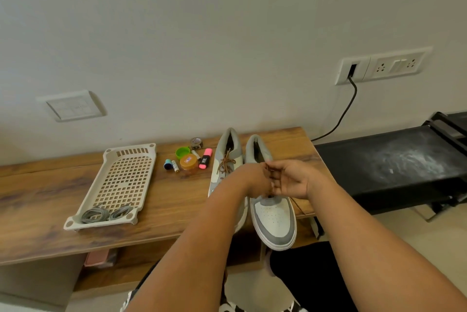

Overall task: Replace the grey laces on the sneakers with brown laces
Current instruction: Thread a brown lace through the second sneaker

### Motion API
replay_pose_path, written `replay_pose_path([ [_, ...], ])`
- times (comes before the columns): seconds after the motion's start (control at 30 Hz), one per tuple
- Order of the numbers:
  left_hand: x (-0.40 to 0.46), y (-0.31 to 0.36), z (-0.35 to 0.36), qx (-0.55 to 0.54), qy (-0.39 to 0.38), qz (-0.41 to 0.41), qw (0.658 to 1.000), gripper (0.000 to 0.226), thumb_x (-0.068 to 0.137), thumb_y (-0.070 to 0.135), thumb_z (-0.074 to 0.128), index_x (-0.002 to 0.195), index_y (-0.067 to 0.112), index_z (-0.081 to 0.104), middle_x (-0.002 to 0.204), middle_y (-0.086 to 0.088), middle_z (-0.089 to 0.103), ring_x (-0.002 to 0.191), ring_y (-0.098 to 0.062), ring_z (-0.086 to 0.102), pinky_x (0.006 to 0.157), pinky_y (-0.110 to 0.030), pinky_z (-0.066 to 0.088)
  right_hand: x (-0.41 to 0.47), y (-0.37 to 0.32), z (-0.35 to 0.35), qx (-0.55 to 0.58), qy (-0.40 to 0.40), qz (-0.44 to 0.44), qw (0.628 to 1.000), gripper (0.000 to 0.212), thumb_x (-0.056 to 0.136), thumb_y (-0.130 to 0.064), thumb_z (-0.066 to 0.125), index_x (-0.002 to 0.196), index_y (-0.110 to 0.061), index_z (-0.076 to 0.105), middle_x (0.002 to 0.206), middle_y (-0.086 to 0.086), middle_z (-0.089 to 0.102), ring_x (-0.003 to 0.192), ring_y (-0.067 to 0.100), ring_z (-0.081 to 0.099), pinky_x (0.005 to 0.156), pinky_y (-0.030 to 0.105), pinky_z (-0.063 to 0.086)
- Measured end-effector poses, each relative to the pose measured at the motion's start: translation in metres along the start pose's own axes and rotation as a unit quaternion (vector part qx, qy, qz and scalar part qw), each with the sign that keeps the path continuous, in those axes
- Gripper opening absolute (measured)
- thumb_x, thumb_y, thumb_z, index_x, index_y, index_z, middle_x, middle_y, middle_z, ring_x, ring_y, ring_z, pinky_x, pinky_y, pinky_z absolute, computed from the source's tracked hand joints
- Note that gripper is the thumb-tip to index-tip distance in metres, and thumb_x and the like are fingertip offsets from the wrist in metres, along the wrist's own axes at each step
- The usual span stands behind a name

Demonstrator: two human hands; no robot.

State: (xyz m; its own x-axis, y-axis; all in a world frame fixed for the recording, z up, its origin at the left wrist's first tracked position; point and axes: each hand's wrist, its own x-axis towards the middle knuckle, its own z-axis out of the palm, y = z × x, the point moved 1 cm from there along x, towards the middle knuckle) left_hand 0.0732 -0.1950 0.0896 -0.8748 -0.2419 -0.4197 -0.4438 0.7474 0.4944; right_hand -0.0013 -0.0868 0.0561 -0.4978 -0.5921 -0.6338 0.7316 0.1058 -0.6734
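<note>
Both hands met over the right sneaker, pinching a thin, limp brown lace; best gripped near its tip.

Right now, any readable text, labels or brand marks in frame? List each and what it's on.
None can be read with confidence.
Orange jar: red and white label on the lid, too blurred to read.
Pink highlighter: white print on its black band, too small to read.
Tape roll: dark markings, illegible.
Two batteries: print too small.
Left sneaker, right sneaker and white tray: no text visible.
</note>
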Motion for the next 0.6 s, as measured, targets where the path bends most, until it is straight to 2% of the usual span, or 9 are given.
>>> replay_pose_path([
  [0.03, 0.002, 0.0, -0.005, 0.027, 0.001, -0.002, 1.0, 0.026, 0.098, 0.014, 0.051, 0.118, 0.003, 0.064, 0.101, -0.008, 0.068, 0.097, -0.024, 0.065, 0.091, -0.034, 0.053, -0.001, 0.002, 0.001, -0.01, 0.0, -0.007, 1.0, 0.014, 0.096, -0.017, 0.059, 0.096, -0.006, 0.067, 0.086, 0.01, 0.068, 0.084, 0.023, 0.062, 0.082, 0.035, 0.05],
  [0.1, 0.009, -0.002, -0.017, 0.03, 0.061, -0.015, 0.998, 0.027, 0.1, 0.018, 0.047, 0.115, 0.004, 0.064, 0.106, -0.012, 0.069, 0.099, -0.025, 0.065, 0.088, -0.036, 0.053, -0.004, 0.003, 0.0, -0.143, 0.03, -0.044, 0.988, 0.012, 0.093, -0.018, 0.065, 0.096, -0.007, 0.069, 0.088, 0.008, 0.068, 0.085, 0.021, 0.065, 0.077, 0.032, 0.054],
  [0.17, 0.014, -0.006, -0.02, -0.003, 0.132, -0.012, 0.991, 0.031, 0.102, 0.03, 0.047, 0.111, 0.006, 0.064, 0.093, -0.008, 0.067, 0.087, -0.022, 0.063, 0.075, -0.032, 0.05, -0.006, 0.002, -0.004, -0.331, 0.09, -0.113, 0.933, 0.013, 0.088, -0.023, 0.072, 0.091, -0.01, 0.073, 0.09, 0.006, 0.072, 0.085, 0.018, 0.068, 0.076, 0.031, 0.055],
  [0.23, 0.019, -0.006, -0.014, -0.054, 0.11, -0.007, 0.992, 0.034, 0.101, 0.037, 0.051, 0.104, 0.006, 0.066, 0.083, -0.005, 0.065, 0.078, -0.017, 0.06, 0.069, -0.029, 0.048, -0.008, -0.002, -0.007, -0.445, 0.114, -0.168, 0.872, 0.008, 0.084, -0.025, 0.075, 0.086, -0.017, 0.075, 0.092, 0.002, 0.073, 0.09, 0.016, 0.067, 0.084, 0.036, 0.055],
  [0.27, 0.021, -0.005, -0.008, -0.121, 0.072, -0.02, 0.99, 0.034, 0.1, 0.035, 0.053, 0.103, 0.005, 0.066, 0.083, -0.007, 0.066, 0.076, -0.017, 0.06, 0.07, -0.03, 0.05, -0.009, -0.004, -0.008, -0.482, 0.11, -0.177, 0.851, 0.005, 0.084, -0.024, 0.075, 0.085, -0.019, 0.075, 0.092, 0.0, 0.073, 0.091, 0.015, 0.066, 0.087, 0.037, 0.054],
  [0.37, 0.026, -0.003, 0.0, -0.272, -0.002, -0.07, 0.96, 0.018, 0.098, 0.018, 0.058, 0.1, 0.002, 0.065, 0.089, -0.012, 0.066, 0.076, -0.016, 0.062, 0.069, -0.027, 0.054, -0.013, -0.006, -0.007, -0.551, 0.075, -0.186, 0.81, 0.008, 0.083, -0.023, 0.077, 0.091, -0.022, 0.077, 0.094, -0.005, 0.072, 0.094, 0.011, 0.064, 0.087, 0.032, 0.052],
  [0.43, 0.028, -0.005, 0.0, -0.318, -0.019, -0.084, 0.944, 0.01, 0.097, 0.007, 0.056, 0.095, 0.004, 0.065, 0.087, -0.011, 0.065, 0.076, -0.015, 0.062, 0.068, -0.025, 0.053, -0.013, -0.01, -0.01, -0.534, 0.06, -0.189, 0.822, 0.012, 0.085, -0.028, 0.075, 0.092, -0.019, 0.077, 0.094, -0.003, 0.072, 0.092, 0.013, 0.065, 0.084, 0.031, 0.051],
  [0.5, 0.029, -0.006, 0.001, -0.403, -0.048, -0.093, 0.909, 0.012, 0.098, 0.005, 0.052, 0.096, 0.002, 0.063, 0.078, -0.009, 0.061, 0.068, -0.015, 0.059, 0.065, -0.025, 0.053, -0.011, -0.016, -0.016, -0.486, 0.083, -0.193, 0.848, 0.023, 0.087, -0.036, 0.072, 0.094, -0.014, 0.075, 0.092, 0.002, 0.074, 0.089, 0.014, 0.07, 0.083, 0.031, 0.054],
  [0.6, 0.029, -0.009, 0.006, -0.528, -0.069, -0.118, 0.838, 0.022, 0.105, 0.007, 0.039, 0.089, 0.005, 0.055, 0.07, -0.005, 0.052, 0.066, -0.016, 0.054, 0.07, -0.03, 0.052, -0.007, -0.023, -0.027, -0.317, 0.11, -0.187, 0.924, 0.013, 0.089, -0.019, 0.07, 0.095, -0.007, 0.069, 0.094, 0.009, 0.073, 0.09, 0.019, 0.07, 0.078, 0.027, 0.055],
])
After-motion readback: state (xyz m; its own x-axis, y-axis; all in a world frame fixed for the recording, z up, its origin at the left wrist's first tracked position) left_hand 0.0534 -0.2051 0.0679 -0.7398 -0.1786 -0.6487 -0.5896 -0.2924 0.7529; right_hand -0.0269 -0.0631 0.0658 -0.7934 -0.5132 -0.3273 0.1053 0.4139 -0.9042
